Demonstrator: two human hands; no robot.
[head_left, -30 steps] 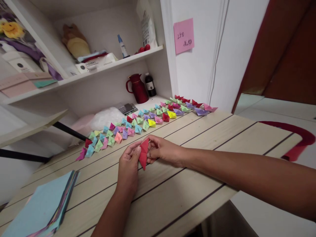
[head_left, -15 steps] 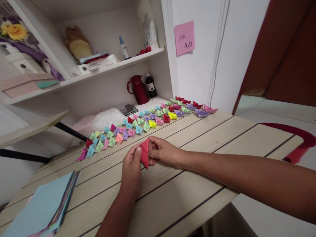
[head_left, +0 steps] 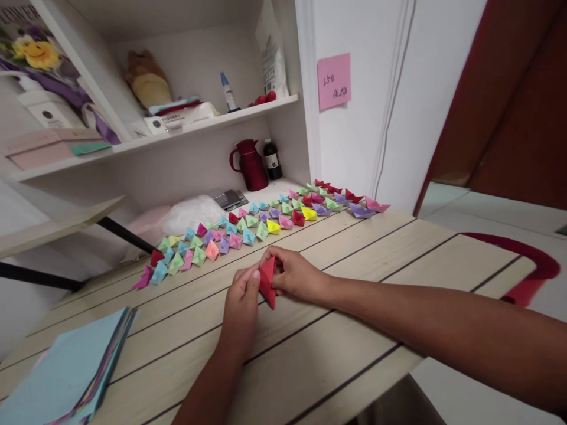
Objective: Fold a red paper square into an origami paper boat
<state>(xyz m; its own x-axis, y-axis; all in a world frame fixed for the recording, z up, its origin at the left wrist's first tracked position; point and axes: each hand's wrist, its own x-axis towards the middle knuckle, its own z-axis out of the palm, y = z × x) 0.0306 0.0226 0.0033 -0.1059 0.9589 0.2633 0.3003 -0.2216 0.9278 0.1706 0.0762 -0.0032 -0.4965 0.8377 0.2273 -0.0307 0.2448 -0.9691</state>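
A folded piece of red paper (head_left: 268,282) stands on edge just above the wooden tabletop (head_left: 354,265), pinched between both of my hands. My left hand (head_left: 241,307) grips its left side with thumb and fingertips closed on it. Fingers of my right hand (head_left: 295,274) wrap round its right side. Behind my hands, rows of several small folded paper boats (head_left: 248,233) in many colours run diagonally from near left to far right.
A stack of coloured paper sheets (head_left: 66,378), blue on top, lies at the table's near left. Behind the boats are a clear plastic bag (head_left: 192,212), a dark red jug (head_left: 250,165) and a dark bottle (head_left: 271,159). A pink note (head_left: 333,81) sticks to the wall.
My hands keep hold of the red paper and have pressed closer round it. The view has tilted up slightly, so everything sits a little lower in the picture.
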